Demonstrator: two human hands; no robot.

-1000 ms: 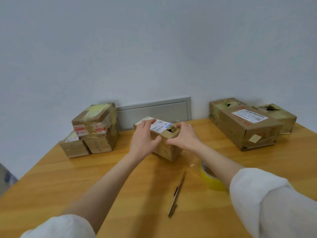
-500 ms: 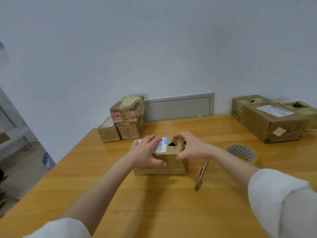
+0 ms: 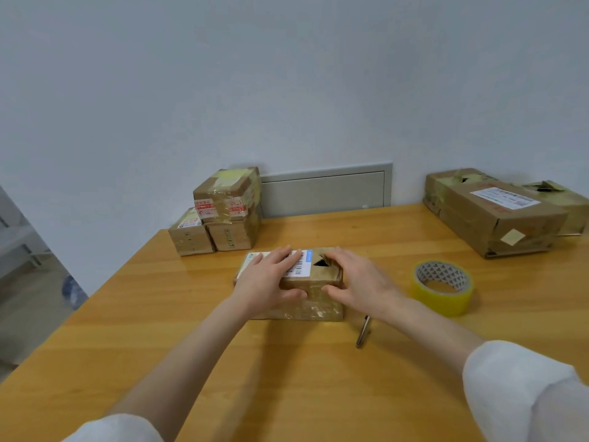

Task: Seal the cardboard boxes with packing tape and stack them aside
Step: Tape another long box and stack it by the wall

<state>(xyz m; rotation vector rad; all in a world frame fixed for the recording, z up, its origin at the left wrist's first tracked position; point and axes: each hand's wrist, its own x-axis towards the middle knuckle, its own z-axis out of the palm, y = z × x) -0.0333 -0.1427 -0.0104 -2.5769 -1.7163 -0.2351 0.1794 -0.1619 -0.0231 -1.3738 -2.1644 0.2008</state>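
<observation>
Box point(image 3: 318, 309) sits flat on the bench point(image 3: 287, 393), dead centre in front of me, and both hands are on it. My left hand point(image 3: 271, 282) lies across the label with the fingers nearly straight and the thumb down on the near face. It is pressing, not clutching. My right hand point(image 3: 357, 282) does the same at the other end, fingers spread loosely over the top. Between them a dark gap point(image 3: 321, 262) shows in the top, so I'd say the flaps aren't closed and this one isn't sealed yet.

I read this as the squaring-up step: hold the flaps down and get ready to tape. Next, one hand has to keep the top pinned while the other goes for the tape point(image 3: 443, 288), just to the right of the box. The slim tool point(image 3: 363, 330) near my right wrist, pen or cutter, I can't tell, is in reach too.

Once taped, the box goes to the stack point(image 3: 223, 215) at back left. More boxes point(image 3: 497, 215) wait at back right.
</observation>
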